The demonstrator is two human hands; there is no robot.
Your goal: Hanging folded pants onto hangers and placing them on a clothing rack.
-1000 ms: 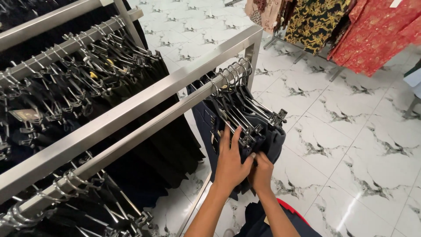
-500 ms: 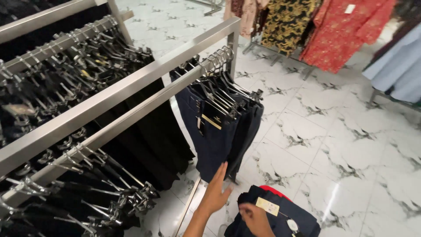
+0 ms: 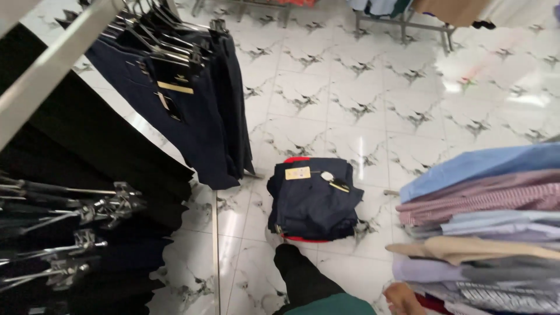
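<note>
Stack of folded navy trousers (image 3: 312,204): lies flat on the white marbled floor (image 3: 408,116), on a red base that shows only at its edges (kind not discernible). Paper tags (image 3: 297,172) sit on the top piece. No hand touches the stack.

Right hand (image 3: 402,298): partly in frame at the bottom edge, near the piled folded shirts (image 3: 484,227); whether it is clenched or released cannot be told. Left hand: out of frame.

Step, as judged: between grasps, stack set down. Any pick-up calls for a downward reach and a grip on a single top piece.

Hanging navy trousers (image 3: 192,116) fill the rail end (image 3: 52,64) just left of the stack.
</note>
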